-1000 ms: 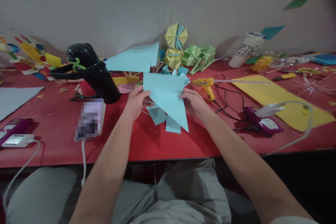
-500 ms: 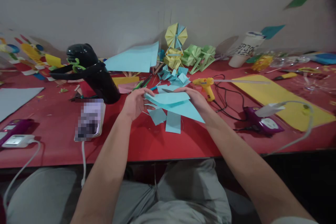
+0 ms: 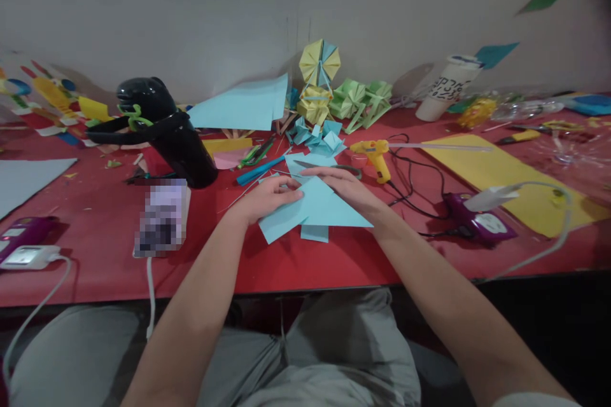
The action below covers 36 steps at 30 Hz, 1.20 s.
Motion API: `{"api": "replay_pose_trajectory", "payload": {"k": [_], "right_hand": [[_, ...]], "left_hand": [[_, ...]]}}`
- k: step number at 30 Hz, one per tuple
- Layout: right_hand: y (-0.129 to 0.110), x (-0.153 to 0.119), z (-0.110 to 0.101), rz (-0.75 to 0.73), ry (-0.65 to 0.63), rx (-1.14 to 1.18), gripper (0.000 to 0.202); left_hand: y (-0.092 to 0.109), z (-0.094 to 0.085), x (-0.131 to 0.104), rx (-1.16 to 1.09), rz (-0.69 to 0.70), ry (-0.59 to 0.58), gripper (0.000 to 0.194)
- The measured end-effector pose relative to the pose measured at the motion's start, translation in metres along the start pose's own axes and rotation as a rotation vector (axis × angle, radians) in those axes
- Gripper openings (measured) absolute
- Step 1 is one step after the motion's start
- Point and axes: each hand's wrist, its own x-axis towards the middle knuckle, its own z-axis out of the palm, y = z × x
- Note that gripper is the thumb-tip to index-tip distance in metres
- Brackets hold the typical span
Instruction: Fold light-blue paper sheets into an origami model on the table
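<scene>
My left hand is closed on a folded piece of light blue paper, thumb on top and fingers curled at its edge. Along the far right edge of the same paper lies my right hand, its fingers bent over the back and its thumb hidden. The paper has a pointed corner toward the right and a flap hanging at the lower left. Beneath it a small blue paper strip shows on the red table. Just behind my right fingers is a dark, pointed blade, partly covered.
A yellow glue gun lies behind my right hand, its cable running to a purple power strip. Left stand a black bottle and a phone. Folded paper shapes, a blue pen-like tool and yellow paper lie around.
The blue paper has been lowered and its raised flap now slants down to the lower left. My left hand has moved down and right, uncovering the blue pen-like tool.
</scene>
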Motion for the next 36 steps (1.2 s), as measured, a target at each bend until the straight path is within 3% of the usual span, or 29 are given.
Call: {"api": "replay_pose_trajectory", "payload": {"k": [3, 7, 11, 13, 17, 20, 29, 36], "right_hand": [[0.006, 0.007, -0.003, -0.010, 0.049, 0.047, 0.035], [0.013, 0.015, -0.011, 0.079, 0.007, 0.163, 0.048], [0.011, 0.011, -0.015, 0.067, 0.074, 0.033, 0.038], [0.009, 0.008, -0.014, 0.059, 0.047, -0.040, 0.033], [0.010, 0.005, -0.011, 0.052, -0.121, -0.099, 0.029], [0.014, 0.007, -0.011, 0.043, -0.161, -0.124, 0.031], [0.014, 0.007, -0.014, -0.005, -0.152, -0.149, 0.028], [0.016, 0.008, -0.014, -0.032, -0.150, -0.221, 0.031]], "left_hand": [[-0.002, 0.000, 0.003, -0.064, 0.026, 0.048, 0.025], [-0.001, -0.003, 0.005, -0.078, 0.010, 0.211, 0.018], [0.003, -0.005, 0.004, -0.017, -0.009, 0.354, 0.013], [0.004, -0.005, 0.003, 0.013, -0.014, 0.342, 0.013], [0.001, 0.000, 0.003, -0.012, -0.053, 0.143, 0.019], [-0.001, 0.004, 0.004, -0.040, -0.019, 0.066, 0.026], [0.001, 0.000, 0.004, -0.119, -0.022, 0.202, 0.027], [-0.002, 0.001, 0.005, -0.102, -0.024, 0.168, 0.025]]}}
